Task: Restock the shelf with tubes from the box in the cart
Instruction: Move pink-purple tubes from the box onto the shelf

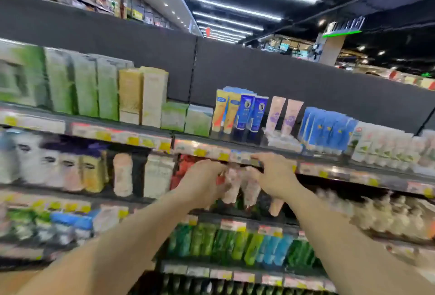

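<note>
Our left hand [202, 180] and right hand [274, 174] each grip pale pink plastic tubes [237, 185], held at the second grey metal shelf [329, 172] beneath its price strip. We judge restocking midway; cart and box are out of view.

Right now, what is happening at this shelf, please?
A person is restocking a store shelf. Both arms reach forward, and the left hand and right hand each hold pale pink tubes, caps hanging down, just below the price-label rail of the top shelf. Two matching pink tubes already stand up there. The picture is blurred, so the exact grip is unclear.
</note>
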Demonstrator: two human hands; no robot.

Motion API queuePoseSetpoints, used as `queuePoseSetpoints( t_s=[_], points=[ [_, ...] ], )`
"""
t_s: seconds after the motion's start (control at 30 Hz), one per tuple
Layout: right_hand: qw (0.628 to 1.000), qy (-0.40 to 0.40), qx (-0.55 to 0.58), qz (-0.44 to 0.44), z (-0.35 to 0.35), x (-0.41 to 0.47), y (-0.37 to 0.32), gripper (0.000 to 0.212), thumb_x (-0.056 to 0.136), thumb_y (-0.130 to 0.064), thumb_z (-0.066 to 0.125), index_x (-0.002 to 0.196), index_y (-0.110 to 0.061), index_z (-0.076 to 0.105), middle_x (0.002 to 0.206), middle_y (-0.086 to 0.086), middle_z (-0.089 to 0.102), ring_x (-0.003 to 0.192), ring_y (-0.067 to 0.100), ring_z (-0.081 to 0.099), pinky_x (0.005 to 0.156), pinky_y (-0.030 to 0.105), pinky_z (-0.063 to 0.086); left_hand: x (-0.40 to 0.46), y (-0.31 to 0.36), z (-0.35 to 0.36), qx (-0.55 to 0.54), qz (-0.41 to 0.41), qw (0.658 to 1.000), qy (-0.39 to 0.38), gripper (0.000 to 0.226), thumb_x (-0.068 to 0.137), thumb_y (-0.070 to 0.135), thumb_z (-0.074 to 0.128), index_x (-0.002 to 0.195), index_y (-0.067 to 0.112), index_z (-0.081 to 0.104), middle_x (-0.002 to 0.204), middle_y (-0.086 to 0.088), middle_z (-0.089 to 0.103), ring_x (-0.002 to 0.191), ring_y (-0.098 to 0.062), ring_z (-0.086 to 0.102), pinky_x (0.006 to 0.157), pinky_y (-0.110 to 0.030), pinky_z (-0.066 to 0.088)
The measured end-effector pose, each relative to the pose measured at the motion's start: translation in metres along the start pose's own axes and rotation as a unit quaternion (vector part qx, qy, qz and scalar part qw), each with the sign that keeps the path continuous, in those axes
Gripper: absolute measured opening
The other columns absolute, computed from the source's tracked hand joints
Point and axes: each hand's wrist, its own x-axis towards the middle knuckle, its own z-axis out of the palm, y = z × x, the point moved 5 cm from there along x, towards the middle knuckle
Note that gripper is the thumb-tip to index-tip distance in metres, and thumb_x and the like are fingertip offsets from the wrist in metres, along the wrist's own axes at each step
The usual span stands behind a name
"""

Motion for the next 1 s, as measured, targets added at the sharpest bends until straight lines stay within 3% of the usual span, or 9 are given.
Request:
queuePoseSetpoints(
  t_s=[0.1,0.2,0.37,0.6,0.7,0.83,0.93,1.0],
  points=[
    [0.996,-0.068,0.020,-0.052,0.047,-0.029,-0.065,0.067,0.083,-0.067,0.037,0.130,-0.024,0.059,0.125,0.000,0.062,0.120,0.024,0.055,0.093,0.033,0.044,-0.071,-0.043,-0.023,0.012,-0.083,0.996,-0.014,0.045,0.092,0.042,0.059,0.132,0.025,0.055,0.134,0.000,0.058,0.124,-0.020,0.052,0.094,-0.026,0.039],
    [0.991,-0.087,0.059,-0.088,0.081,-0.048,-0.129,0.050,0.092,-0.047,0.055,0.135,-0.023,0.053,0.136,0.001,0.056,0.128,0.024,0.047,0.106,0.039,0.039,-0.126,-0.089,-0.051,0.020,-0.152,0.988,-0.011,0.048,0.092,0.043,0.058,0.133,0.020,0.054,0.132,0.001,0.058,0.123,-0.020,0.053,0.096,-0.029,0.042],
    [0.976,-0.166,0.074,-0.123,0.138,-0.065,-0.218,0.050,0.094,-0.046,0.053,0.138,-0.023,0.049,0.139,0.004,0.051,0.127,0.027,0.045,0.102,0.039,0.043,-0.207,-0.163,-0.090,0.016,-0.234,0.972,-0.019,0.056,0.086,0.055,0.058,0.130,0.020,0.058,0.131,-0.003,0.060,0.122,-0.022,0.054,0.097,-0.031,0.045],
    [0.953,-0.246,0.088,-0.153,0.256,-0.066,-0.359,0.049,0.092,-0.047,0.054,0.137,-0.027,0.049,0.140,0.004,0.050,0.129,0.027,0.045,0.103,0.040,0.042,-0.317,-0.316,-0.131,0.045,-0.348,0.936,-0.034,0.056,0.089,0.046,0.061,0.138,0.021,0.050,0.136,-0.005,0.057,0.125,-0.025,0.051,0.099,-0.034,0.045],
    [0.937,-0.304,0.095,-0.143,0.322,-0.064,-0.417,0.048,0.093,-0.045,0.055,0.137,-0.026,0.048,0.140,0.001,0.052,0.127,0.025,0.048,0.101,0.039,0.045,-0.357,-0.389,-0.144,0.035,-0.377,0.923,-0.068,0.060,0.089,0.042,0.063,0.142,0.018,0.045,0.144,-0.003,0.049,0.129,-0.022,0.049,0.101,-0.031,0.039],
    [0.910,-0.394,0.086,-0.092,0.409,-0.068,-0.473,0.048,0.092,-0.042,0.056,0.136,-0.023,0.050,0.138,0.002,0.055,0.122,0.023,0.054,0.096,0.031,0.045,-0.397,-0.484,-0.150,0.000,-0.426,0.899,-0.099,0.068,0.081,0.041,0.074,0.140,0.018,0.049,0.140,-0.001,0.053,0.126,-0.016,0.052,0.099,-0.023,0.039],
    [0.894,-0.434,0.108,-0.022,0.457,-0.071,-0.485,0.035,0.095,-0.032,0.056,0.128,-0.021,0.055,0.125,0.003,0.062,0.103,0.021,0.060,0.082,0.027,0.048,-0.404,-0.531,-0.140,-0.034,-0.430,0.896,-0.110,0.059,0.079,0.030,0.077,0.133,0.020,0.056,0.129,0.009,0.059,0.115,-0.007,0.056,0.085,-0.011,0.038],
    [0.887,-0.449,0.107,0.027,0.488,-0.077,-0.481,0.033,0.096,-0.028,0.053,0.128,-0.020,0.056,0.128,0.002,0.060,0.109,0.022,0.058,0.082,0.024,0.045,-0.404,-0.555,-0.122,-0.035,-0.413,0.902,-0.118,0.048,0.081,0.025,0.075,0.127,0.026,0.061,0.118,0.020,0.055,0.108,0.002,0.051,0.079,-0.011,0.035]
  ],
)
